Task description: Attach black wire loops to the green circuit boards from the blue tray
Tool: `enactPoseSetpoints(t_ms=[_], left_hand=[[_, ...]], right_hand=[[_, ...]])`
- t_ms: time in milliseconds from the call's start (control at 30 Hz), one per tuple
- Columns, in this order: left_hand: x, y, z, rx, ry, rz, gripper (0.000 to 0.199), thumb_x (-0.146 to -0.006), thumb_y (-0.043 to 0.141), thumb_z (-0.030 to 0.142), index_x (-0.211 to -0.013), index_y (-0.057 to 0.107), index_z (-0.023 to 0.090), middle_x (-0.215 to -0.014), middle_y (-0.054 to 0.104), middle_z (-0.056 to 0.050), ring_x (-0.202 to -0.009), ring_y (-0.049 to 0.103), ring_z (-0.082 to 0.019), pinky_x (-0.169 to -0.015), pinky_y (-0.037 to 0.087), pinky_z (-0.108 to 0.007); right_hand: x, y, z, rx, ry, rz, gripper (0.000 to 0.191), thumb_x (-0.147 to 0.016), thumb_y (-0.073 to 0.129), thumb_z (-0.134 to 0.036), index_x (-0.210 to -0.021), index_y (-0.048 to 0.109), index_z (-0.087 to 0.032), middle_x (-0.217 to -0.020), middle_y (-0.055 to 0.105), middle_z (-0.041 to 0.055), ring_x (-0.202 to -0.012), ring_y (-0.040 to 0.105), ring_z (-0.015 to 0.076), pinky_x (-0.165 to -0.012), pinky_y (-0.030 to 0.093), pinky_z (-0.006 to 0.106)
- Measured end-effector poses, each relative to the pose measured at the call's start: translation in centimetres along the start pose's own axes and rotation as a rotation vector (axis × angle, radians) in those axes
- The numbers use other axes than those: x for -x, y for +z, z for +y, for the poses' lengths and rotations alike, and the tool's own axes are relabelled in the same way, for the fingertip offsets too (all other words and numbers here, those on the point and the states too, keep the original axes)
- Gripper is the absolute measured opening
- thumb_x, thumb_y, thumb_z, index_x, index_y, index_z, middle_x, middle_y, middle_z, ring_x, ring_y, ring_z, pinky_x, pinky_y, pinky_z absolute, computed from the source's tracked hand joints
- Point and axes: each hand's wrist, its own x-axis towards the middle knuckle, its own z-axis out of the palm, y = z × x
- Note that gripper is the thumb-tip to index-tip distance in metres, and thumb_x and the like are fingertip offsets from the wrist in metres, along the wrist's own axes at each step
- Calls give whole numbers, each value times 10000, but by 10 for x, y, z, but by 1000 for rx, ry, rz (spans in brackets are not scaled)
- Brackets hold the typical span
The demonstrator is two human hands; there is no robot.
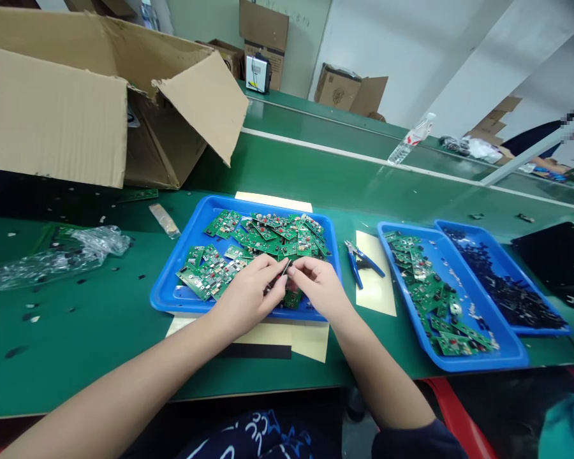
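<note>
Both hands are pinched in close together, left hand (249, 290) and right hand (318, 284) fingertip to fingertip on one thin little piece (286, 268); it's mostly buried by the fingers, so I honestly can't tell what it is; it's up over the near part of a blue tray (157, 298) full of green circuit boards (263, 233), and the hands hide a bunch of those; yellow paper (310, 344) pokes out from under the tray, most of it covered; blue-handled cutters (353, 264) lie just right of it on the worktop (124, 338); further right, a second tray (483, 364) of boards partly blocks a third tray (540, 331) of black bits, too jumbled to make out; the big cardboard box (52, 118) gets cut off at the left edge.
</note>
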Motion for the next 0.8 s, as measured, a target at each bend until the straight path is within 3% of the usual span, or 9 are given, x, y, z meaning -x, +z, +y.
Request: enactPoseSetpoints(t_ms=[167, 400, 500, 600, 733, 800], left_hand=[[-2, -4, 4, 118, -125, -43, 244, -852, 428, 220, -828, 660, 148, -760, 565, -41, -714, 548, -141, -651, 465, -242], [-3, -8, 5, 298, -262, -115, 283, -839, 430, 261, -706, 652, 145, -704, 527, -19, -586, 546, -111, -561, 461, -221], [-5, -11, 8, 342, -274, -157, 330, -822, 428, 250, -557, 601, 157, -582, 531, -12, -626, 562, -137, -598, 462, -229], [-8, -15, 11, 457, -324, -207, 365, -821, 417, 252, -492, 546, 162, -516, 537, -2, -590, 568, -137, -622, 463, -242], [-9, -15, 11, 653, -480, -208, 318, -813, 450, 286, -545, 546, 144, -561, 554, 19, -448, 544, -96, -587, 465, -250], [-8, -13, 9, 743, -525, -216, 288, -803, 475, 300, -580, 560, 139, -568, 570, 14, -459, 558, -104, -570, 466, -248]], right_hand=[[-3, 0, -2, -147, 87, -45, 189, -676, 629, -348, -638, 555, -178, -551, 576, -28, -536, 566, 119, -561, 488, 265], [3, 1, -1, 105, -52, -4, 157, -725, 542, -269, -601, 499, -184, -512, 481, -45, -482, 448, 93, -478, 382, 228], [2, -2, 1, 243, -131, 93, 166, -720, 503, -212, -567, 441, -193, -499, 404, -59, -460, 383, 85, -450, 331, 223], [-1, -9, 0, 290, -230, 208, 161, -730, 481, -177, -574, 443, -193, -519, 422, -53, -483, 413, 90, -477, 363, 228], [-2, -11, 0, 128, -362, 208, 61, -783, 521, -238, -828, 524, -197, -723, 578, -7, -629, 565, 119, -574, 482, 252], [-1, -7, 3, 170, -465, 181, 201, -771, 572, -233, -961, 513, -215, -833, 608, 12, -712, 602, 133, -615, 515, 264]])
